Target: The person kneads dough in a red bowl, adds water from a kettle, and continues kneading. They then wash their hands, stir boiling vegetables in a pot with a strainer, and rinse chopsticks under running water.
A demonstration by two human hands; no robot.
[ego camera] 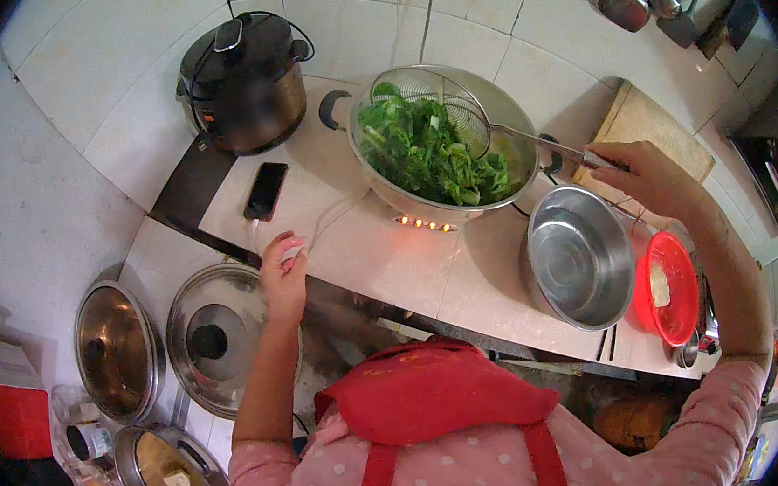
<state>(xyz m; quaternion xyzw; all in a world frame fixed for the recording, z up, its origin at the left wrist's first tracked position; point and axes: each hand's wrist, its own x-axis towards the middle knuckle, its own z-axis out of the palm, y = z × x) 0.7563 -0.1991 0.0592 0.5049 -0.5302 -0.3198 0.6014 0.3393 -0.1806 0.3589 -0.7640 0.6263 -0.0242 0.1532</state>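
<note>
My right hand (643, 173) grips the handle of a wire-mesh skimmer (471, 112). The skimmer's basket is inside a two-handled metal pot (516, 90), partly covered by leafy greens (425, 144). The greens fill most of the pot, and some liquid shows at its right side. My left hand (285, 270) is raised in front of the counter edge with its fingers loosely curled apart, holding nothing that I can see. Below it in the picture lies a glass pot lid (217, 386) with a dark knob. A smartphone (266, 191) rests on the counter just beyond this hand.
Lights glow below the pot's front. A steel basin (580, 260) and a red plastic bowl (674, 286) stand at the right, with a wooden cutting board (655, 126) behind. An electric pressure cooker (244, 88) occupies the back left. Another metal vessel (119, 353) leans against the left wall.
</note>
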